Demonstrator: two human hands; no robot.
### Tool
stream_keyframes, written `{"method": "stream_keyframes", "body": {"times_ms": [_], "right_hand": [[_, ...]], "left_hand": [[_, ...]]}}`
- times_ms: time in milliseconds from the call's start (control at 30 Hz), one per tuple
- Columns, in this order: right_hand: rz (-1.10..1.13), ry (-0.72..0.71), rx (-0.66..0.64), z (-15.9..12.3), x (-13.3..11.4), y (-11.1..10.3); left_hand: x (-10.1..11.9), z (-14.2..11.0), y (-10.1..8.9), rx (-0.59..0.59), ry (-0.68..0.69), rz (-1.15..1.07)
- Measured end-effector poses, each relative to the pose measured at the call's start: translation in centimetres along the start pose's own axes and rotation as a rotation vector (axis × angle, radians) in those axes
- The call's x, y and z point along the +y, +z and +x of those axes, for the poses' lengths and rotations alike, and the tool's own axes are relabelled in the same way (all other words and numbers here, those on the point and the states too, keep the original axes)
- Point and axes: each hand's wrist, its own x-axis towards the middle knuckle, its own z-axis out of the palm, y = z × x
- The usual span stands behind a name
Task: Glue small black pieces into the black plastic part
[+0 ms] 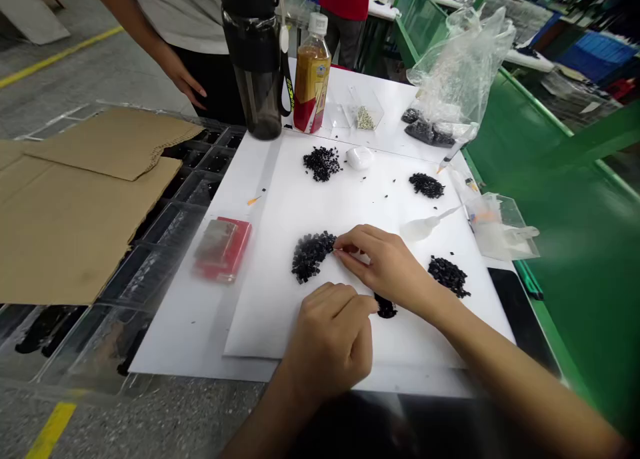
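Pinching with right hand (pixel 383 259) at right edge of black pile (pixel 309 255), unclear on what. Curling left hand (pixel 335 339) loosely, nearer, with any hold hidden.

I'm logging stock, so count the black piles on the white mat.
4 plainly: far-left pile, far-right pile, near-left pile by the right hand, near-right pile. A black patch partly hidden by that hand may be a fifth.

Black pieces (pixel 306 260) apparently of glossy plastic, board (pixel 320 209) smooth and matt.
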Motion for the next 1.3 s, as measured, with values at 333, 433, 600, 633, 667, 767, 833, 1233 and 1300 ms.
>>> {"method": "stream_keyframes", "body": {"times_ms": [333,433,600,633,667,767,833,1233,1300], "right_hand": [[-0.136,-0.025,-0.03,-1.2,-0.9,-1.8],[-0.149,0.087,0.016,-5.1,-0.7,-4.0],[-0.238,0.135,0.001,-12.0,0.9,-4.6],[-0.238,0.124,0.001,-12.8,1.2,-4.3],[-0.234,0.112,0.005,-13.3,1.3,-4.1],[-0.225,0.087,0.033,-13.5,0.8,-3.5],[-0.204,0.091,0.033,-13.1,-0.2,-3.2],[-0.447,-0.125,-0.028,-11.4,-2.4,-1.0],[-0.472,-0.145,-0.068,-10.9,-2.7,-1.4]], "left_hand": [[-0.2,0.1,0.0,-0.012,-0.028,-0.019],[-0.3,0.3,0.0,-0.06,-0.06,-0.015],[-0.4,0.6,0.1,-0.144,-0.061,-0.007],[-0.4,0.6,0.1,-0.16,-0.055,0.0],[-0.4,0.6,0.1,-0.177,-0.048,0.01],[-0.5,0.6,0.2,-0.228,-0.026,0.048],[-0.5,0.7,0.2,-0.259,-0.016,0.073],[-0.6,1.0,0.4,-0.274,-0.035,0.122],[-0.6,1.0,0.4,-0.274,-0.034,0.123]]}}
